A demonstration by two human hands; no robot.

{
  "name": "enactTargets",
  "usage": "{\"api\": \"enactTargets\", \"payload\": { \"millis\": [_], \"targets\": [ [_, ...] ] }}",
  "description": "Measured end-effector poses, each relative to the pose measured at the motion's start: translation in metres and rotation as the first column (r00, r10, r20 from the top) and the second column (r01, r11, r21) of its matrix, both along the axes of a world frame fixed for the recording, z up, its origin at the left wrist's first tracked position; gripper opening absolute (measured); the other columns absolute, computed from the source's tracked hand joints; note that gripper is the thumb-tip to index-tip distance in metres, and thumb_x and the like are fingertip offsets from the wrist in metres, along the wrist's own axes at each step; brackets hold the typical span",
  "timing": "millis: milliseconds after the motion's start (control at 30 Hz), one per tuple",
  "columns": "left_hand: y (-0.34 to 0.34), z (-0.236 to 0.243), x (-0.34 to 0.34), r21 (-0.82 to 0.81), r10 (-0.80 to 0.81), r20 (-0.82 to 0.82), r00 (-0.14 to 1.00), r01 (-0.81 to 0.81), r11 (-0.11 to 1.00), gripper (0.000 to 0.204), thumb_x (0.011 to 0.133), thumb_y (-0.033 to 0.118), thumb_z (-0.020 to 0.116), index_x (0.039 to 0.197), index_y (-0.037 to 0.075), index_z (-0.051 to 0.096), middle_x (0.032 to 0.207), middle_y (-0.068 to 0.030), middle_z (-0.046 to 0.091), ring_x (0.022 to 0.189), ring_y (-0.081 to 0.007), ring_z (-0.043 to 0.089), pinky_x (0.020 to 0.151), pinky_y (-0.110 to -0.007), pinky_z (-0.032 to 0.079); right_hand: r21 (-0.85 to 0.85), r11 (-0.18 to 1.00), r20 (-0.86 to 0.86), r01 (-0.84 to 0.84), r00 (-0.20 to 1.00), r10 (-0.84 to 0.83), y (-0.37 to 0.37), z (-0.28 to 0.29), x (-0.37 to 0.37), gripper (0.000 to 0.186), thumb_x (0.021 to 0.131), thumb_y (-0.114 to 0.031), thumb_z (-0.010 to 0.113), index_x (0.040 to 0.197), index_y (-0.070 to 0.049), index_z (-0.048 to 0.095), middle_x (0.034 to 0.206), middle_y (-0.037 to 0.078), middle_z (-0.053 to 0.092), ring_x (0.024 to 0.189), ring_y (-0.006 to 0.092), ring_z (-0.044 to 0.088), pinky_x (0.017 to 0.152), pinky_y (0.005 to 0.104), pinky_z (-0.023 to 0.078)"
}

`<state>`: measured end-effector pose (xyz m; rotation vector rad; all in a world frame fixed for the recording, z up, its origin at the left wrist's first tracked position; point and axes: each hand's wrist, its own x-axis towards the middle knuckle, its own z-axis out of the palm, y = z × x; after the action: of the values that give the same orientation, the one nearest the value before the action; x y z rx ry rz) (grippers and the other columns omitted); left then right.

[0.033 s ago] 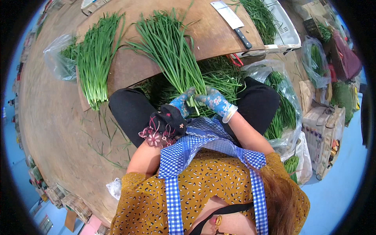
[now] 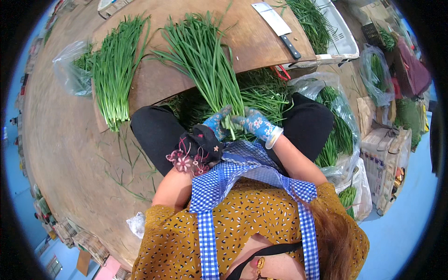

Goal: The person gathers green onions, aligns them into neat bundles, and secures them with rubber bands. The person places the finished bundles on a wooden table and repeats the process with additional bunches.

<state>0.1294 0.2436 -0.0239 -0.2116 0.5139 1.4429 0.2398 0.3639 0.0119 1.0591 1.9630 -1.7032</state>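
Observation:
A bunch of garlic chives (image 2: 214,72) lies with its leafy end on the wooden board (image 2: 161,86) and its pale stem ends over my lap. My left hand (image 2: 217,123), in a blue glove under a dark flowered sleeve, closes round the stems from the left. From the right, my right hand (image 2: 256,123), in a blue flowered glove, grips the same stems with curled fingers. Left of them, a second chive bunch (image 2: 114,74) rests across the board's edge. A cleaver (image 2: 275,23) with a black handle lies at the board's far right.
Loose greens (image 2: 266,95) lie heaped under the board, between my knees. At the right stand a plastic bag of chives (image 2: 343,126) and a white crate (image 2: 343,28). Another clear bag (image 2: 70,70) sits at the far left. Stray leaves (image 2: 126,179) are scattered on the brown floor.

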Motion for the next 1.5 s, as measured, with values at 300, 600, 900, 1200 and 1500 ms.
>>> {"api": "enactTargets", "payload": {
  "millis": [300, 600, 900, 1200, 1500],
  "targets": [
    [0.019, 0.005, -0.005, 0.28, 0.235, 0.328, 0.915, -0.332, 0.901, 0.042, 0.091, 0.029, 0.046, 0.125, 0.004, 0.046, 0.109, -0.0137, 0.06, 0.101, -0.0311, 0.057, 0.092, -0.051, 0.043, 0.775, 0.539, -0.503, 0.329, 0.838, 0.212, 0.0, 0.055, 0.033, 0.036, 0.083, -0.04, 0.054, 0.108, -0.014, 0.059, 0.11, 0.012, 0.057, 0.096, 0.031, 0.058, 0.087, 0.0446, 0.043],
    [0.024, 0.015, 0.024, 0.249, 0.348, -0.03, 0.937, -0.33, 0.91, 0.041, 0.093, 0.032, 0.043, 0.127, 0.008, 0.046, 0.125, -0.0109, 0.052, 0.111, -0.0276, 0.053, 0.094, -0.042, 0.044, 0.911, 0.306, -0.401, 0.277, 0.768, 0.499, -0.009, 0.038, -0.017, 0.057, 0.087, -0.052, 0.042, 0.122, -0.008, 0.049, 0.124, 0.015, 0.049, 0.118, 0.0355, 0.044, 0.102, 0.054, 0.026],
    [0.031, 0.015, 0.015, -0.183, 0.276, 0.185, 0.943, -0.243, 0.952, 0.032, 0.091, 0.023, 0.049, 0.121, 0.01, 0.052, 0.114, -0.0133, 0.059, 0.102, -0.0319, 0.057, 0.09, -0.056, 0.043, 0.214, 0.858, -0.394, 0.466, 0.845, -0.361, 0.031, 0.011, -0.015, 0.032, 0.084, -0.012, 0.061, 0.114, -0.003, 0.057, 0.086, 0.014, 0.066, 0.072, 0.0264, 0.065, 0.064, 0.0356, 0.051],
    [0.016, 0.004, 0.011, -0.147, 0.234, 0.01, 0.972, -0.23, 0.962, 0.031, 0.091, 0.026, 0.052, 0.117, 0.01, 0.053, 0.102, -0.0073, 0.06, 0.089, -0.0229, 0.059, 0.081, -0.042, 0.05, 0.806, 0.512, -0.525, 0.297, 0.757, 0.389, -0.003, 0.023, -0.015, 0.022, 0.069, -0.016, 0.066, 0.09, -0.01, 0.066, 0.081, 0.011, 0.063, 0.079, 0.0307, 0.059, 0.073, 0.0408, 0.046],
    [-0.003, -0.002, 0.001, 0.103, 0.151, 0.492, 0.857, -0.23, 0.968, 0.047, 0.085, 0.016, 0.052, 0.129, 0.004, 0.04, 0.085, -0.0086, 0.059, 0.064, -0.0203, 0.056, 0.069, -0.04, 0.049, -0.041, 0.903, -0.341, 0.428, 0.843, -0.415, 0.066, 0.019, -0.04, 0.03, 0.083, -0.025, 0.064, 0.099, 0.0, 0.065, 0.086, 0.007, 0.067, 0.078, 0.0115, 0.061, 0.074, 0.0259, 0.047]
  ]
}}
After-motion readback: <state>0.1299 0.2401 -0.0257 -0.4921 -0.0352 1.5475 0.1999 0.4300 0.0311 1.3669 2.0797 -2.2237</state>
